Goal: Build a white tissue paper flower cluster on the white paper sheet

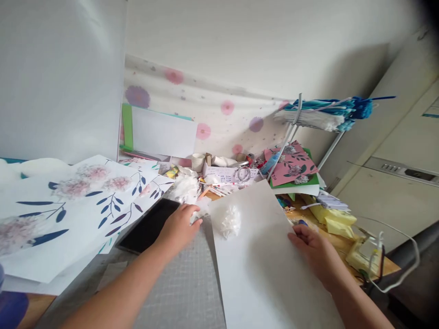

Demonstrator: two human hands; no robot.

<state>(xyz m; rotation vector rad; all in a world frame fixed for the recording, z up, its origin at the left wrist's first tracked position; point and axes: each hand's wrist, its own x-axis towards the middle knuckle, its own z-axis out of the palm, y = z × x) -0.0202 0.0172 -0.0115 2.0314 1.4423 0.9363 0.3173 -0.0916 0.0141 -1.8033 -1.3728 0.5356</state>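
White sheet (260, 278) partly covers grey mat (185, 283), black tablet (147, 228) to its left. Right hand (311, 249) pinches sheet's right edge; left hand (178, 227), half open and empty, by tablet's edge. White tuft (228, 221) on sheet's upper left.

A white sheet (254, 278) bearing a white tuft (229, 222) is gripped at its right edge by the right hand (310, 244); the left hand (180, 224) is held beside a black panel (146, 230).
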